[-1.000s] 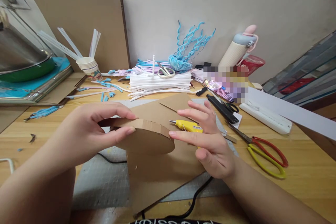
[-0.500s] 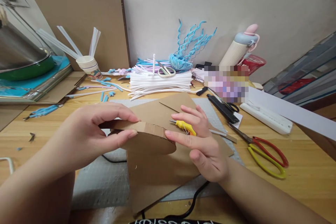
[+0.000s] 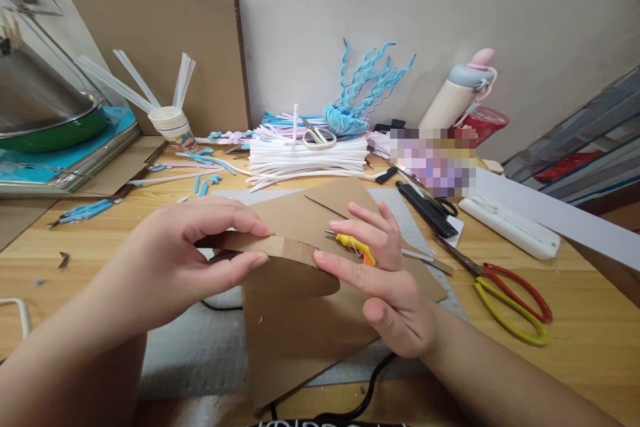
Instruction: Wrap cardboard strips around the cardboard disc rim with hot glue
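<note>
Above the desk (image 3: 590,293), left hand (image 3: 195,253) pinches a crosswise cardboard disc (image 3: 295,280), rim (image 3: 295,249) up; splayed right hand (image 3: 400,297) touches it.

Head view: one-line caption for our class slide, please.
The left hand pinches a rounded cardboard piece, the right hand touches its rim, and a yellow glue gun lies beyond.

Left hand (image 3: 193,263): forefinger (image 3: 237,219) above thumb (image 3: 240,268), tips close in a pinch. Right hand (image 3: 397,287): forefinger (image 3: 350,272) extended leftward, other fingers (image 3: 367,233) fanned above, thumb (image 3: 387,317) apart. Left forearm (image 3: 75,340) and right forearm (image 3: 500,360) bare, angled inward.
</note>
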